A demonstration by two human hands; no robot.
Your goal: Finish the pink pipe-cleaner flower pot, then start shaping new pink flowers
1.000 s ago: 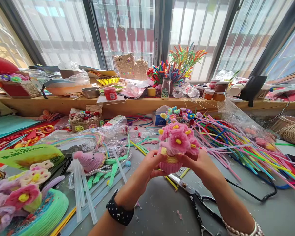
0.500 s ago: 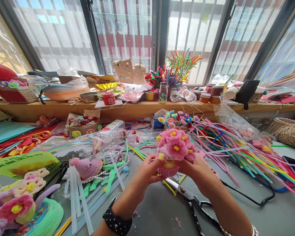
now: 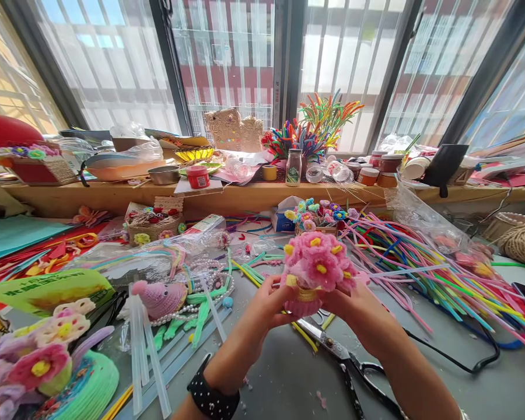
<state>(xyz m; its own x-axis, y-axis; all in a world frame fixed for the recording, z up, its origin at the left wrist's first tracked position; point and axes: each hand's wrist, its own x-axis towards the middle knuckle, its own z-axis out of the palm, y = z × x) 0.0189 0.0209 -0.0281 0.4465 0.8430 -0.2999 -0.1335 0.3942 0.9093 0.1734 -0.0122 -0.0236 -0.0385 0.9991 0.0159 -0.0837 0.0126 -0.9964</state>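
Note:
Between my two hands, above the grey table, is a small bouquet of fuzzy pink flowers [image 3: 321,256] with yellow centres. It stands upright in a pink-and-yellow base [image 3: 304,303]. My left hand [image 3: 275,303] is closed around the base's left side, thumb in front. From the right, my right hand [image 3: 347,300] grips it, its fingertips partly hidden by the petals. Just below the hands lies a pair of large scissors [image 3: 332,345], blades pointing up and left. Yellow pipe cleaners [image 3: 307,337] lie beside the blades.
Pipe cleaners [image 3: 420,262] in many colours spread at the right. Clear glue sticks [image 3: 139,356], a pink knitted cone [image 3: 161,298] and a fuzzy flower arrangement [image 3: 39,367] lie at the left. Jars and a glass bottle [image 3: 293,168] line the wooden ledge [image 3: 227,201] under the windows.
The whole view has shifted slightly, so things appear a little further right. Both hands keep the same hold on the flower bouquet.

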